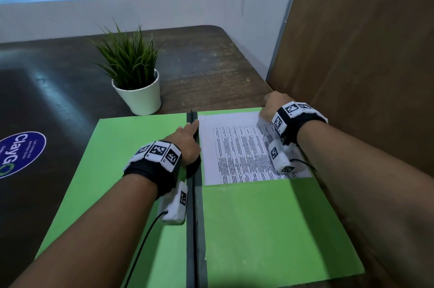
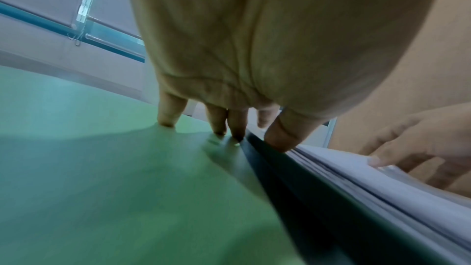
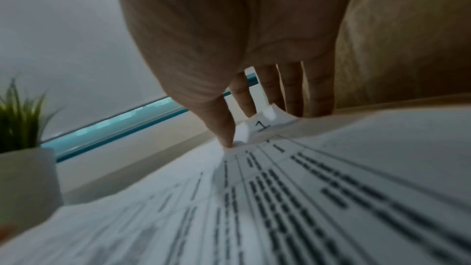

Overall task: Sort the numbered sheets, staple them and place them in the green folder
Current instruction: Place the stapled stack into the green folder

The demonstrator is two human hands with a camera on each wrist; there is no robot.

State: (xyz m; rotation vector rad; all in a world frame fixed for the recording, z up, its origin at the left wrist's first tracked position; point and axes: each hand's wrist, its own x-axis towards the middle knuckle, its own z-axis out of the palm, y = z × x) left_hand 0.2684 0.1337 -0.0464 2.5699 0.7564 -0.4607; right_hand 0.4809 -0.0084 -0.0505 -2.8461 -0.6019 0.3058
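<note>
Dark wood table point(image 1: 211, 57) by a window with the blinds down, a fake potted plant point(image 1: 135, 76) at the back. From the head view, the green folder point(image 1: 131, 170) lies open flat on the table, and the numbered sheets point(image 1: 237, 147) are already tucked into its right-hand pocket. Left hand point(image 1: 187, 144) rests by the dark spine, right hand point(image 1: 270, 105) is up at the stack's far right corner.

Left wrist view: fingers point(image 2: 167, 114) are straight, tips pressing on the left flap and the spine point(image 2: 293, 178), holding nothing. The paper edges sit just right of the spine.

Right wrist view: thumb point(image 3: 224, 128) and fingers pinch the crumpled corner point(image 3: 262, 126) marked "1". Can't spot a staple, too blurry.

So I'd say we're on the last step, seating the stack. Next move probably just needs squaring the sheets in the pocket, letting go of that corner, then maybe folding the left flap over.
</note>
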